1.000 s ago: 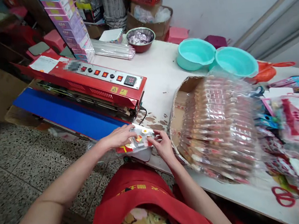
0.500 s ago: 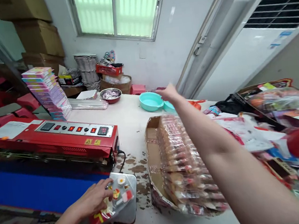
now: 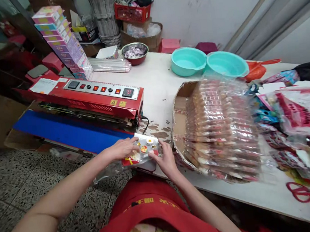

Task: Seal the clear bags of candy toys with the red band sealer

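Observation:
A clear plastic bag (image 3: 144, 157) of small toy pieces, among them a round pizza-like one and a white-and-yellow egg-like one, lies over a silver plate (image 3: 149, 166) at the table edge. My left hand (image 3: 123, 149) grips the bag's left side, its fingers over the pieces. On the other side my right hand (image 3: 165, 158) holds the bag between thumb and fingers. A red and yellow printed part (image 3: 129, 160) of the bag shows below my left fingers.
Left stands a red sealing machine (image 3: 101, 103) with a blue belt (image 3: 68, 130). A cardboard box (image 3: 178, 122) of packed clear bags (image 3: 222, 123) is on the right. Behind are turquoise basins (image 3: 188, 61), a metal bowl (image 3: 135, 55) and stacked small boxes (image 3: 64, 44). Red-handled scissors (image 3: 300, 192) lie far right.
My right hand has come back from its reach over the cardboard box toward the basins and now holds the bag's right side. My left hand stays at the bag. The view has tilted down.

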Demonstrator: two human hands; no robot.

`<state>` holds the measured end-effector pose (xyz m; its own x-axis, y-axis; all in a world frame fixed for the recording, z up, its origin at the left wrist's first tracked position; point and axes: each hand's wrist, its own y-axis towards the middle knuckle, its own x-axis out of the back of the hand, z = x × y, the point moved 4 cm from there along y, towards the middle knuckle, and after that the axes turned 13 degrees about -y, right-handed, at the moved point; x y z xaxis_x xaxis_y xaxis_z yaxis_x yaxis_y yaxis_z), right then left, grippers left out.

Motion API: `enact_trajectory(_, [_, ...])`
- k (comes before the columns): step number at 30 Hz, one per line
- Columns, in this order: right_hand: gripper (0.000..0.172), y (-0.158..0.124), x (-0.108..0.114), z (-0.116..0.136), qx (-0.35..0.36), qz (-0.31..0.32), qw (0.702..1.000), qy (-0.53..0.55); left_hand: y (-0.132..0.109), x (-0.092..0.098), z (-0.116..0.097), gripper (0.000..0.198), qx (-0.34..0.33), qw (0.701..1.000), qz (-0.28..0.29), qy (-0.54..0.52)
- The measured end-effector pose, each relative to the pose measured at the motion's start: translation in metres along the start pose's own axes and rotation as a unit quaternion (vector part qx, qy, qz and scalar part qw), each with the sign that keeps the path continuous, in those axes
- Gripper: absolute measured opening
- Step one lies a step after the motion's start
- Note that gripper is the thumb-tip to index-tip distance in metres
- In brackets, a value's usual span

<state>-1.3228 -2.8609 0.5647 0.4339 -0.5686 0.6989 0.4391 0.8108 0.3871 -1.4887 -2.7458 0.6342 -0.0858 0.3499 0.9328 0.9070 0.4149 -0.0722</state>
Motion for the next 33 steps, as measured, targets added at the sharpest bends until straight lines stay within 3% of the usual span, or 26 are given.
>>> enact_trajectory(4, [0.054, -0.001, -0.011, -0.012, -0.019, 0.023, 0.999, 0.029, 0.005, -0.004, -0.010, 0.026, -0.030, 0.998, 0.050, 0.006])
enact_trajectory(10, [0.051, 0.004, -0.001, -0.005, -0.008, 0.029, 0.999, 0.011, 0.011, 0.003, -0.019, 0.011, -0.073, 0.997, -0.006, -0.019])
enact_trajectory(16, [0.049, -0.001, -0.006, 0.015, 0.073, 0.079, 0.993, -0.056, 0.029, 0.004, -0.025, 0.012, -0.106, 0.990, -0.028, -0.083])
enact_trajectory(19, [0.046, 0.001, -0.014, 0.020, 0.062, 0.081, 0.986, -0.131, 0.035, -0.006, -0.012, 0.017, -0.035, 0.985, -0.135, -0.098])
enact_trajectory(22, [0.045, 0.004, -0.018, 0.022, 0.049, 0.076, 0.985, -0.148, 0.019, -0.010, 0.010, 0.023, 0.021, 0.960, -0.252, -0.119])
enact_trajectory(24, [0.044, 0.005, -0.019, 0.021, 0.052, 0.077, 0.986, -0.138, 0.000, -0.008, 0.022, 0.025, -0.002, 0.965, -0.226, -0.131])
enact_trajectory(29, [0.038, 0.005, -0.019, 0.020, 0.043, 0.071, 0.989, -0.121, -0.046, -0.008, 0.041, 0.022, -0.017, 0.996, -0.007, -0.093])
enact_trajectory(33, [0.038, 0.004, -0.021, 0.021, 0.045, 0.068, 0.990, -0.114, -0.052, -0.012, 0.039, 0.019, -0.013, 0.998, 0.022, -0.062])
